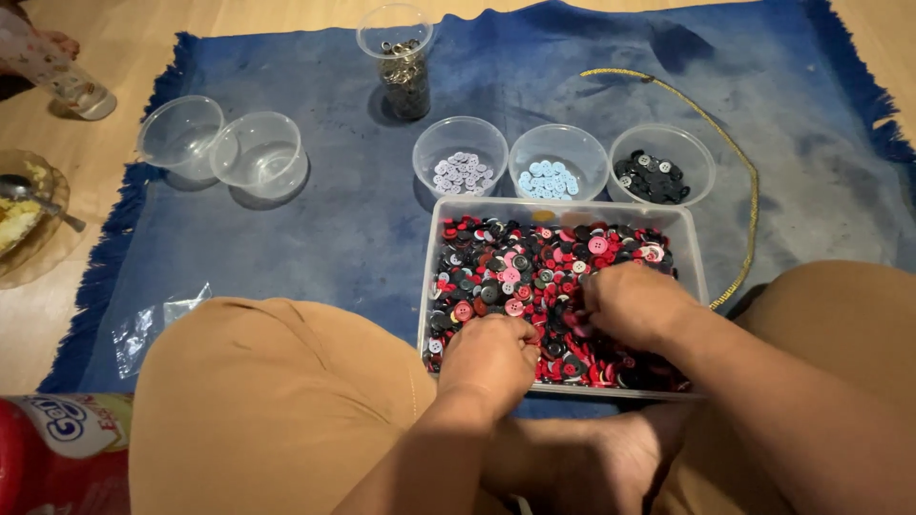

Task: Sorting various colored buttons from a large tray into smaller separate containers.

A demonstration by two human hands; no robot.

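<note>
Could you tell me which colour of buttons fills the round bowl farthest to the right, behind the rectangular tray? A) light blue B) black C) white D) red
B: the rightmost round bowl holds black buttons, while the middle bowl holds light blue ones and the left bowl white ones.

My left hand [491,358] and right hand [630,305] rest in the button tray [692,248]; three bowls [558,143] stand behind it.

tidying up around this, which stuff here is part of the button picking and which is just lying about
In use: left hand, right hand, tray of mixed buttons, three bowls of sorted buttons.

Lying about: two empty bowls, yellow cord, plate with spoon, plastic bag.
</note>
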